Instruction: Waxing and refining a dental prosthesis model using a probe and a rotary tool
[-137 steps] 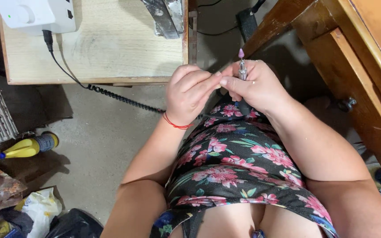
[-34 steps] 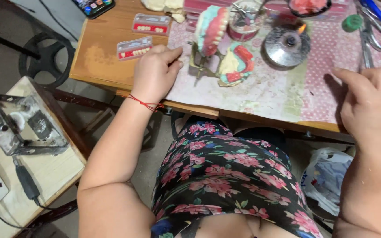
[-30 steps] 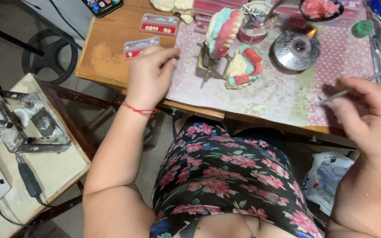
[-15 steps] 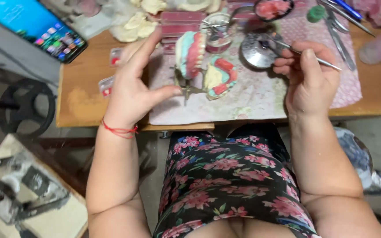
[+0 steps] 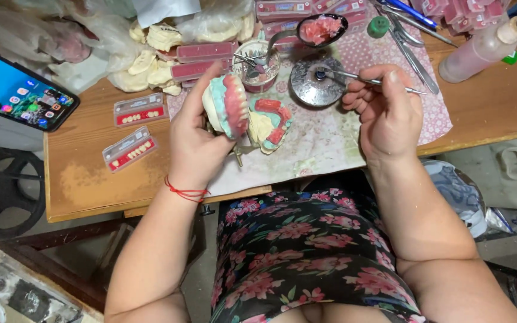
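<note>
My left hand grips a hinged dental model. Its raised upper half is a pale green cast with pink wax and teeth. The lower half lies open on the patterned mat. A thin metal instrument is pinched in my right hand. The instrument's tip rests in a round metal dish just beyond the model.
A phone with a lit screen lies at the table's left. Two cards of artificial teeth sit on bare wood. Plaster casts, tooth boxes, a glass cup of tools, pliers and a squeeze bottle crowd the back.
I turned from a side table to the workbench. My left hand took up the dental model and tilted it upright. My right hand picked up the instrument and brought its tip to the metal dish.
</note>
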